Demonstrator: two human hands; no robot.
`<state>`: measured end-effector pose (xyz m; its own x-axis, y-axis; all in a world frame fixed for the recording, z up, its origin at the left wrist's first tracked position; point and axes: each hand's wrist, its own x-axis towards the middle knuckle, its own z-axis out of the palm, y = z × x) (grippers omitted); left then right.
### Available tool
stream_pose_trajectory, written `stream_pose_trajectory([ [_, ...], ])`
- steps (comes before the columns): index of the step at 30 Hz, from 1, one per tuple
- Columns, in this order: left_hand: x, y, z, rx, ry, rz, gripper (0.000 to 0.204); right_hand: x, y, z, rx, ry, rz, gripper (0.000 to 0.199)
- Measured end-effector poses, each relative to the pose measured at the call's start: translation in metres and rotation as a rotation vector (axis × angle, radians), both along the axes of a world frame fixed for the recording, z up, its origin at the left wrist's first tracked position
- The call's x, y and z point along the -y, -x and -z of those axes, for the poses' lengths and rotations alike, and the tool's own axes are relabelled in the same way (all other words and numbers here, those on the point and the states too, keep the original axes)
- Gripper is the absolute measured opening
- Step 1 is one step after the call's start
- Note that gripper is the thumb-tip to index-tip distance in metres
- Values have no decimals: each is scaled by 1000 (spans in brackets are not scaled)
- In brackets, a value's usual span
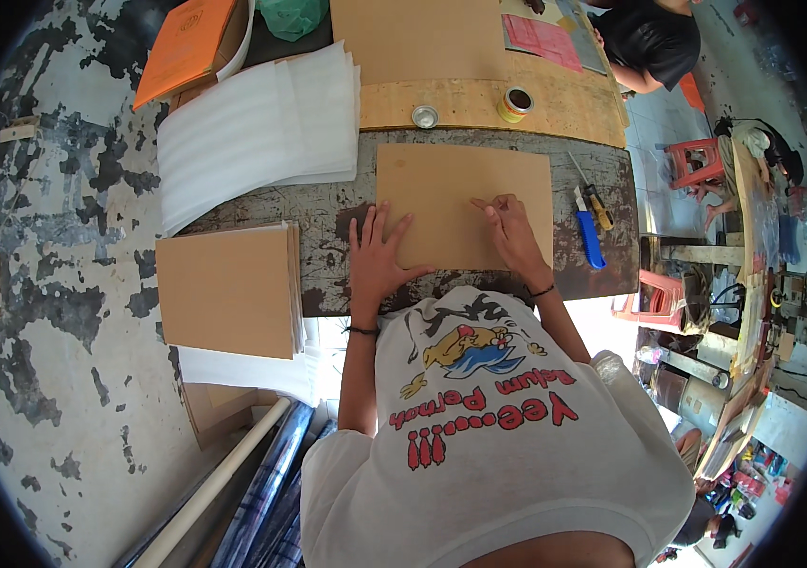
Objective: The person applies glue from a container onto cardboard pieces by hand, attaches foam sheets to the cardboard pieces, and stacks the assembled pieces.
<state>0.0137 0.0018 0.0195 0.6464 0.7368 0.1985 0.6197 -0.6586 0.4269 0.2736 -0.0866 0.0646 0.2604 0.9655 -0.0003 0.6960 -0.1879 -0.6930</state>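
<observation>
Already laid flat on worktop [328, 213]: card [451, 194], pinned by spread left hand [377, 254], right hand [509, 227] fingertips pinched on it; cutter [589, 237] untouched.

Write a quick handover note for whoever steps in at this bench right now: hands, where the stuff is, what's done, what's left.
Left hand: flat, fingers spread, pressing the brown rectangular cardboard sheet onto the worn dark workbench.
Right hand: on the same sheet, fingers pinched together at its surface; whether they hold something small cannot be told.
Blue-handled utility knife and yellow-handled tool lie right of the sheet, untouched.
Stack of brown cardboard sheets sits at the left, white foam sheets behind it.
Done: one sheet laid out and held down.
Left: no cut visible yet on the sheet.
</observation>
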Motion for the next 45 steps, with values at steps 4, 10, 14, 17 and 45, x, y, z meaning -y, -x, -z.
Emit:
stream_pose_trajectory([
  [4,0,0,-1,-16,5,-7,98,-1,0,5,107,31,-73,42],
  [10,0,0,1,-7,-3,2,98,4,6,18,298,24,-129,42],
  [14,0,0,2,-13,-6,-1,99,8,13,21,377,14,-141,44],
  [17,0,0,2,-14,-6,-7,99,11,18,21,425,7,-133,46],
  [45,2,-1,2,-45,-2,-26,98,81,-56,-7,-61,100,156,32],
])
